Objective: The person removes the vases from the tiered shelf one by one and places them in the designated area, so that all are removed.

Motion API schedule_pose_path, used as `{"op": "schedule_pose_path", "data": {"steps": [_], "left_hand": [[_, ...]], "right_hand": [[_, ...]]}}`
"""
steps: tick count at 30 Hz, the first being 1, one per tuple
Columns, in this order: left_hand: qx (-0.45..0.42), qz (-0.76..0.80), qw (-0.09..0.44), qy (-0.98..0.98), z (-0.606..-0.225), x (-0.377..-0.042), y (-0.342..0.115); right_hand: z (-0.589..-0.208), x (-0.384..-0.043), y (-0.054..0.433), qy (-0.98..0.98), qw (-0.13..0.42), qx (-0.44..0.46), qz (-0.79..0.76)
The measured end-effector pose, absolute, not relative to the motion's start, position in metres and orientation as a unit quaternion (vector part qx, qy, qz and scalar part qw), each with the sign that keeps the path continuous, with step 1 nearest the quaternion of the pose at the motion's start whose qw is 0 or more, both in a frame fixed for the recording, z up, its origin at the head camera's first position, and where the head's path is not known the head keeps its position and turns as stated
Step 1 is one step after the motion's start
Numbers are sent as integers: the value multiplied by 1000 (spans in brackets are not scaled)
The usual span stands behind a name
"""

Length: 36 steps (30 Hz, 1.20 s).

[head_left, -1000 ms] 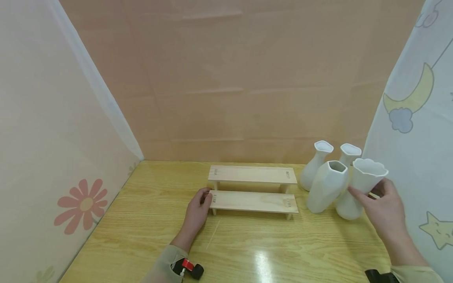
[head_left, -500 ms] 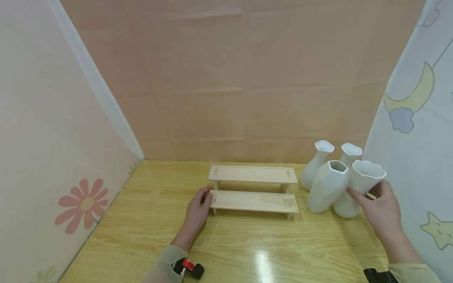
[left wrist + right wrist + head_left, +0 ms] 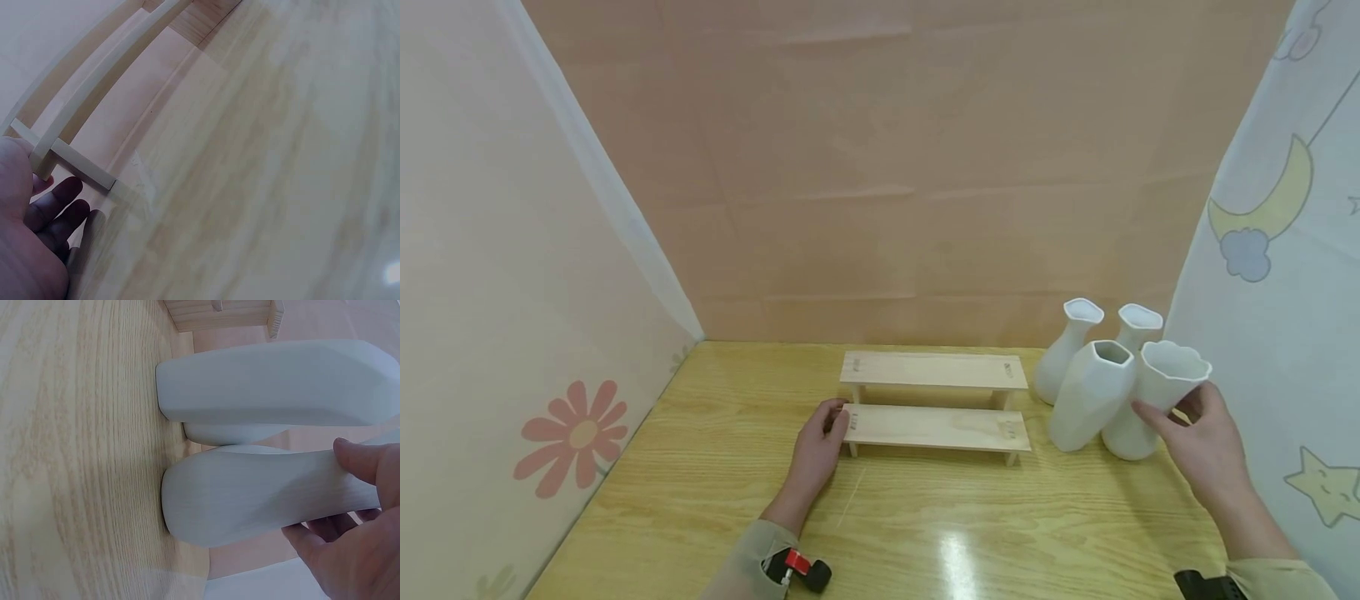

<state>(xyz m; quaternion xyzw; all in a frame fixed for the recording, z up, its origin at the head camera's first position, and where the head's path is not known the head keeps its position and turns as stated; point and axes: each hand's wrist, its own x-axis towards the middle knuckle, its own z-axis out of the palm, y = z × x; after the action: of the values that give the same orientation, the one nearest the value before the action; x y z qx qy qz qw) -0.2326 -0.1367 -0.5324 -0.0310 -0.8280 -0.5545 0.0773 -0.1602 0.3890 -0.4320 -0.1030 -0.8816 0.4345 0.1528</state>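
Note:
My right hand (image 3: 1206, 446) holds a white vase with a scalloped rim (image 3: 1153, 392), thumb on one side and fingers on the other. In the right wrist view the base of that scalloped vase (image 3: 225, 494) stands on the table, close beside a faceted white vase (image 3: 269, 381). At the left end of a two-tier wooden stand (image 3: 936, 427), my left hand (image 3: 818, 442) grips the lower board. The left wrist view has the thumb at the board's end, with curled fingers (image 3: 59, 206) below it.
Two narrow-necked white vases, one at the left (image 3: 1063, 354) and one at the right (image 3: 1138, 321), stand behind the front pair. The wooden table (image 3: 737, 467) meets a tan backdrop (image 3: 880, 208) and a patterned right-hand sheet (image 3: 1277, 333).
My right hand has shifted the scalloped vase slightly left and back, nearer the faceted one. The left hand and the wooden stand have stayed in place.

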Motion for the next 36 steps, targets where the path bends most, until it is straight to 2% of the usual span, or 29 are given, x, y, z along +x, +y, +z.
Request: {"op": "schedule_pose_path", "data": {"steps": [9,19,23,28,36], "left_hand": [[-28,-555,75,-828,-532,-233,-136],[-28,-555,77,-828,-529,-231,-136],[-24,-553,78,-829,-530,-231,-136],[-19,-554,74,-829,-529,-229,-136],[-21,-553,74,-829,-527,-230,-135]], "right_hand": [[-436,-164,387,-869,175,-73,457],[-437,-163,384,-872,158,-42,461],[-433,-160,385,-867,174,-25,467],[-421,-156,382,-860,206,-39,465],[-398,-139,373,-874,210,-72,432]]}}
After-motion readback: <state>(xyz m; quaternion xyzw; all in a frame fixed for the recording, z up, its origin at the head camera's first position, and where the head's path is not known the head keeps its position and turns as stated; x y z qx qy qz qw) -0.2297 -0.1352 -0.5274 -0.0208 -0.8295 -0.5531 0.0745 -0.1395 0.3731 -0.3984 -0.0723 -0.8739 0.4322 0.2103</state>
